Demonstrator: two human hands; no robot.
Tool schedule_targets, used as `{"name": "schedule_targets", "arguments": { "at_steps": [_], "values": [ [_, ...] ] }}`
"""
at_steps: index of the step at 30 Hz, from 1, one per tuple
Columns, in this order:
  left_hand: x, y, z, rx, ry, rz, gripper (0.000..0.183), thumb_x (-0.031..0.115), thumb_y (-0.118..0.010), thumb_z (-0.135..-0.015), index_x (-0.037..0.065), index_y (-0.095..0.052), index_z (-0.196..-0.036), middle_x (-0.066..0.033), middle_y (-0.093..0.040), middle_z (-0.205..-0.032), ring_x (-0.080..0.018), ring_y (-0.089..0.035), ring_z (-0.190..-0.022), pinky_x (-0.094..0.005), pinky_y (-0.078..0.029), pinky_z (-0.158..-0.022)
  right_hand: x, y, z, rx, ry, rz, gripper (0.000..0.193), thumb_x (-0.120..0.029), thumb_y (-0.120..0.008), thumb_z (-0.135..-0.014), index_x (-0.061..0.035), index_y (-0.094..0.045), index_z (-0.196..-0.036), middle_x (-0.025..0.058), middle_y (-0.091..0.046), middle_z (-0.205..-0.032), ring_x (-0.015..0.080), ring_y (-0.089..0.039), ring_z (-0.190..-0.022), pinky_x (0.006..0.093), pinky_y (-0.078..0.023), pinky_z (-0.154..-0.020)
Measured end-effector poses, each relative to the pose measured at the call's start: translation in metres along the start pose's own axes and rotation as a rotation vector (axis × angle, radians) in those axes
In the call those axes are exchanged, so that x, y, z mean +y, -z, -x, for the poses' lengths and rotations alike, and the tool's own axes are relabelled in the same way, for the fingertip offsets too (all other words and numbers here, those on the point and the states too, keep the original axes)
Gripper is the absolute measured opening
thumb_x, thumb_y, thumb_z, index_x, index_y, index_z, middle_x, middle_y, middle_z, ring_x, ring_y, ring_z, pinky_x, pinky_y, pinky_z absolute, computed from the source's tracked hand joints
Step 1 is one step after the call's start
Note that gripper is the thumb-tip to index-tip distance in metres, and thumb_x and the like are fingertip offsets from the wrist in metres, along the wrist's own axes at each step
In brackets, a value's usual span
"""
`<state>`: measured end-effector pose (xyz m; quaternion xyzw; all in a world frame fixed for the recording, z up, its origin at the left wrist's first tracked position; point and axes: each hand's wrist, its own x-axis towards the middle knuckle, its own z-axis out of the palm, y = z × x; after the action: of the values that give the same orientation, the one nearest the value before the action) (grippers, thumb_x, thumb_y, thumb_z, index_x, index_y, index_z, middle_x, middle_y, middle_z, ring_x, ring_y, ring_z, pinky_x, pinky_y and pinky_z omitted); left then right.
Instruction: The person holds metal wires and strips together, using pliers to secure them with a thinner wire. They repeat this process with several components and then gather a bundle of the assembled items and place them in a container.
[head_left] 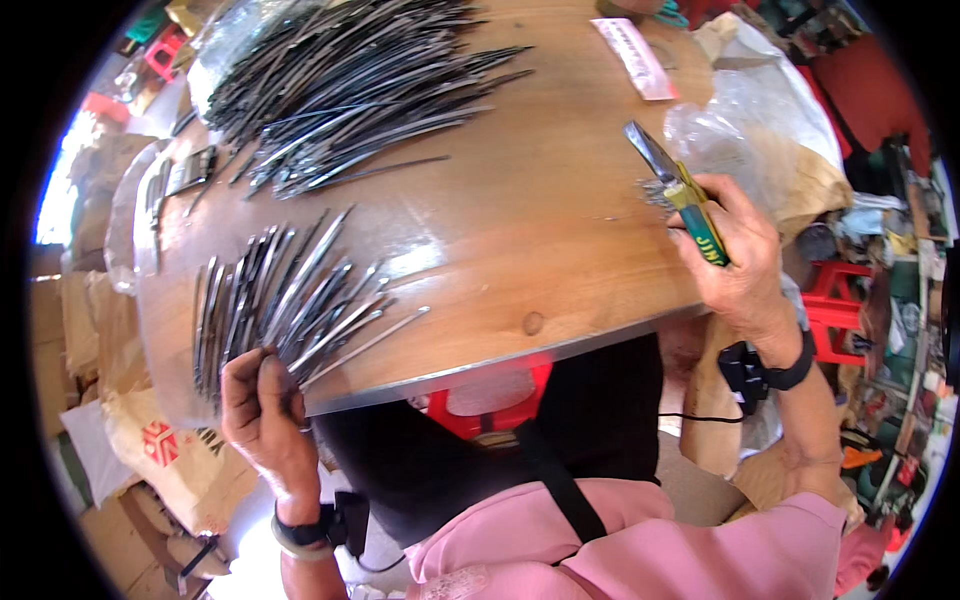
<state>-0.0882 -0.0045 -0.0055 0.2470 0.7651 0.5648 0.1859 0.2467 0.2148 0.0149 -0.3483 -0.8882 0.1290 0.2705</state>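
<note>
My right hand point(738, 255) grips a pair of pliers point(697, 215) with green and yellow handles, over the right part of the wooden table. The metal jaws point away from me and to the left, with nothing visible in them. Small metal bits point(655, 192) lie on the table beside the pliers. At the table's near left edge, my left hand point(262, 405) has thumb and fingers pinched together by the near ends of a fanned bunch of thin metal rods point(285, 290). What lies between those fingertips is hidden.
A large heap of dark thin metal rods point(350, 90) covers the table's far left. A pink and white packet point(635, 58) lies at the far right, near clear plastic wrap point(740, 120). Red stools point(835, 310) stand at right. A paper sack point(175, 460) is at lower left.
</note>
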Motion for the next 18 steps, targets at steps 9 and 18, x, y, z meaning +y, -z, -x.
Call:
{"name": "schedule_targets", "arguments": {
  "at_steps": [9, 18],
  "values": [
    [0.01, 0.011, -0.022, -0.207, -0.707, -0.913, 0.022, 0.003, -0.069, -0.082, -0.002, -0.064, -0.103, -0.0154, -0.061, -0.096, -0.0321, -0.056, -0.088, -0.0395, -0.045, -0.083, 0.017, -0.023, -0.009, -0.15, 0.28, 0.323, 0.026, 0.005, -0.064, -0.062, 0.0055, -0.058, -0.088, 0.0196, -0.056, -0.114, 0.0369, -0.059, -0.1, 0.0426, -0.052, -0.085],
    [0.029, -0.048, -0.102, -0.278, -0.844, -0.757, 0.019, 0.008, -0.064, -0.086, 0.001, -0.063, -0.103, -0.0191, -0.06, -0.094, -0.0404, -0.059, -0.091, -0.0468, -0.048, -0.078, -0.013, -0.014, -0.039, 0.069, 0.299, 0.407, 0.021, 0.003, -0.067, -0.069, 0.0038, -0.058, -0.088, 0.0177, -0.06, -0.107, 0.035, -0.061, -0.093, 0.0382, -0.053, -0.081]
  ]
}}
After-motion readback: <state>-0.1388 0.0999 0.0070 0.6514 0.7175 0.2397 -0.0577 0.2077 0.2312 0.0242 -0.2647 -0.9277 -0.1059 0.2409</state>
